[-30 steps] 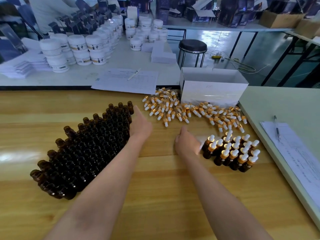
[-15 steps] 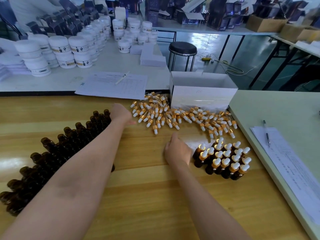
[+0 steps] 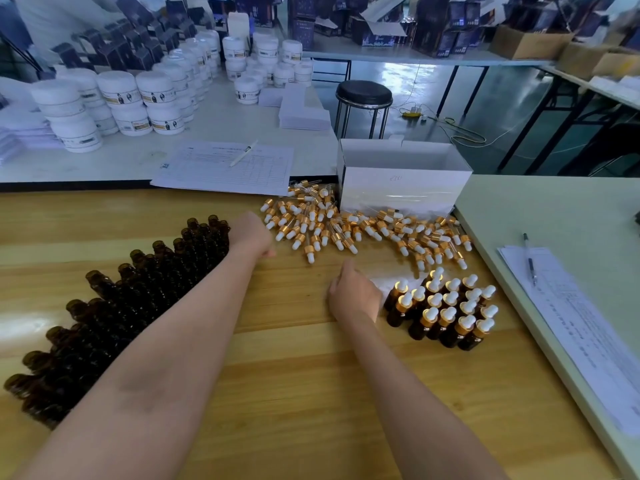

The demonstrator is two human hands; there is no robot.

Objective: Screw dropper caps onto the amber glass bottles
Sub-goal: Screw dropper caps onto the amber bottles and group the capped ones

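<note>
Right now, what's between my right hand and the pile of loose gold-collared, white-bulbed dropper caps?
Only bare light wooden tabletop lies between the right hand and the pile of dropper caps, as the head view shows.

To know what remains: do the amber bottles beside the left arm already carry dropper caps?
No, the amber bottles beside the left hand show bare open necks, without any white bulb on them.

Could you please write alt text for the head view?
A person's left hand is at the far end of many uncapped amber bottles, the right hand beside capped bottles. Loose dropper caps lie by a white box.
</note>
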